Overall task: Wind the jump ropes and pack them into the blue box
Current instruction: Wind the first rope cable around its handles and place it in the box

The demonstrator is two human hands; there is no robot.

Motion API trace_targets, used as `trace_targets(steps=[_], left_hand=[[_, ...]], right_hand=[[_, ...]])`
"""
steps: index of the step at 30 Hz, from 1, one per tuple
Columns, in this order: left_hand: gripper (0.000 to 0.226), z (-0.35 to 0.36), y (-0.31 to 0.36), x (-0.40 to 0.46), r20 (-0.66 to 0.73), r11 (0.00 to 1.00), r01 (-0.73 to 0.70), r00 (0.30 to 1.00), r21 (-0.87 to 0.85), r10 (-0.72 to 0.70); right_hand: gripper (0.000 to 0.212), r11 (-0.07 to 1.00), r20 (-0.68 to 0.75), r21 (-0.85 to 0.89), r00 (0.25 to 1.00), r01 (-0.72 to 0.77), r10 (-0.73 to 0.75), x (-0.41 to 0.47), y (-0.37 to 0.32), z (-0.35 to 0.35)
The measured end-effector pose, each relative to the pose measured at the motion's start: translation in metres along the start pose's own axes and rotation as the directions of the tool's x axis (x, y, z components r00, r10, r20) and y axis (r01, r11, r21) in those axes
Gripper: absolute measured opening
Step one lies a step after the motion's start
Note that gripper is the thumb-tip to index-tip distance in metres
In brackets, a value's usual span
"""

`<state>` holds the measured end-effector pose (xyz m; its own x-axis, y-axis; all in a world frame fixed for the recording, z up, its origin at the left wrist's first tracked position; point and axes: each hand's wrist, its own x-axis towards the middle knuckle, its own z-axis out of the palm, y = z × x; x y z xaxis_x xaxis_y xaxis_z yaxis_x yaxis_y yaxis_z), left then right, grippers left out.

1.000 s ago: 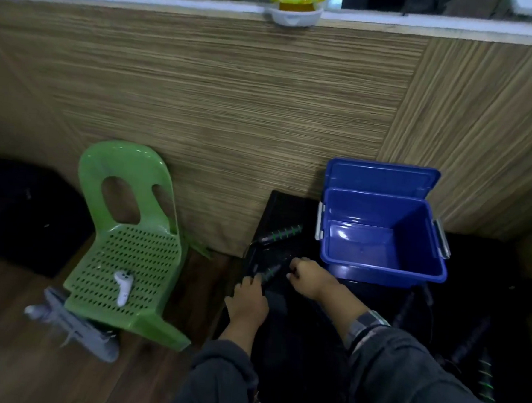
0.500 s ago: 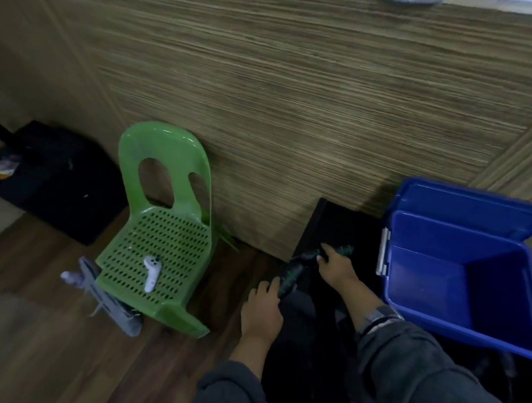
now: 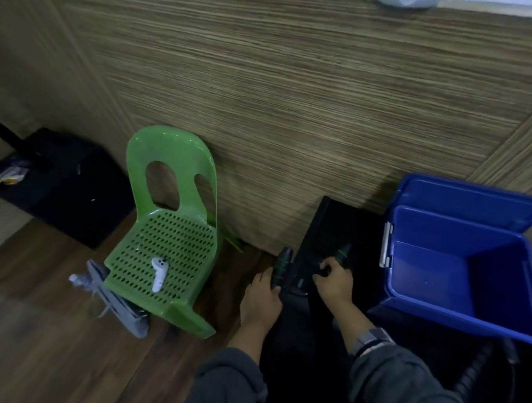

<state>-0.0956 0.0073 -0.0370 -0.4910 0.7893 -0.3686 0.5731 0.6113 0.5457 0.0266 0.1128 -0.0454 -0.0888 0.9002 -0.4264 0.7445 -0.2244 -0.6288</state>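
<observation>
My left hand (image 3: 260, 297) grips a black jump rope handle with green rings (image 3: 281, 264), held upright over the left edge of a black surface (image 3: 335, 224). My right hand (image 3: 334, 282) is closed around a second black handle with green rings (image 3: 342, 256) a little to the right. The rope between them is lost against the dark surface. The blue box (image 3: 460, 269) stands open at the right, its lid tipped back against the wall, and its inside looks empty. More dark handles (image 3: 472, 372) lie in shadow below the box.
A green plastic chair (image 3: 166, 232) stands left of my hands with a white controller (image 3: 159, 272) on its seat. Grey shoes (image 3: 118, 304) lie beside its leg. A black box (image 3: 66, 186) sits at far left. A wood-grain wall runs behind everything.
The view has swung left and down. My hands have each lifted a handle off the black surface, the left one moving out over its left edge.
</observation>
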Motion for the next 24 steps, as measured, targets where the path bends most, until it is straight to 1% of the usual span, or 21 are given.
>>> trace_targets(steps=[3,5,7,10,12,14,16,19,21,24], left_hand=[[0.049,0.002,0.007,-0.006,0.018,0.996,-0.007,1.000,-0.088,0.009],[0.048,0.007,0.013,-0.010,0.033,0.993,-0.010,0.999,-0.117,0.014],[0.046,0.016,0.020,-0.014,0.047,0.989,-0.021,0.999,-0.144,0.028],[0.044,0.031,0.040,-0.019,0.077,0.974,0.008,0.997,-0.227,0.009],[0.044,0.042,0.055,-0.022,0.121,0.958,0.078,0.992,-0.276,-0.046],[0.044,0.055,0.067,-0.024,0.168,0.935,0.159,0.980,-0.316,-0.110],[0.044,0.069,0.070,-0.027,0.198,0.926,0.208,0.969,-0.314,-0.151],[0.054,0.080,0.063,-0.030,0.209,0.945,0.210,0.965,-0.250,-0.160],[0.054,0.082,0.054,-0.029,0.179,0.958,0.202,0.970,-0.203,-0.166],[0.043,0.077,0.044,-0.029,0.172,0.951,0.249,0.961,-0.185,-0.218]], right_hand=[[0.025,0.991,0.057,0.019,0.990,0.131,-0.132,-0.021,0.013,-0.008],[0.030,0.982,0.111,0.056,0.976,0.182,-0.187,-0.033,0.025,-0.016],[0.036,0.982,0.145,0.115,0.976,0.148,-0.164,-0.044,0.035,-0.026],[0.045,0.981,0.135,0.195,0.990,0.016,-0.043,-0.053,0.049,-0.038],[0.045,0.979,0.102,0.203,0.994,0.018,-0.039,-0.053,0.057,-0.044],[0.045,0.981,0.077,0.187,0.994,0.057,-0.073,-0.056,0.063,-0.049],[0.047,0.980,0.068,0.144,0.987,0.137,-0.148,-0.059,0.066,-0.053],[0.047,0.972,0.124,0.023,0.964,0.233,-0.234,-0.062,0.068,-0.052],[0.050,0.969,0.149,0.023,0.958,0.245,-0.246,-0.064,0.070,-0.048],[0.059,0.969,0.169,0.034,0.954,0.246,-0.248,-0.068,0.071,-0.043]])
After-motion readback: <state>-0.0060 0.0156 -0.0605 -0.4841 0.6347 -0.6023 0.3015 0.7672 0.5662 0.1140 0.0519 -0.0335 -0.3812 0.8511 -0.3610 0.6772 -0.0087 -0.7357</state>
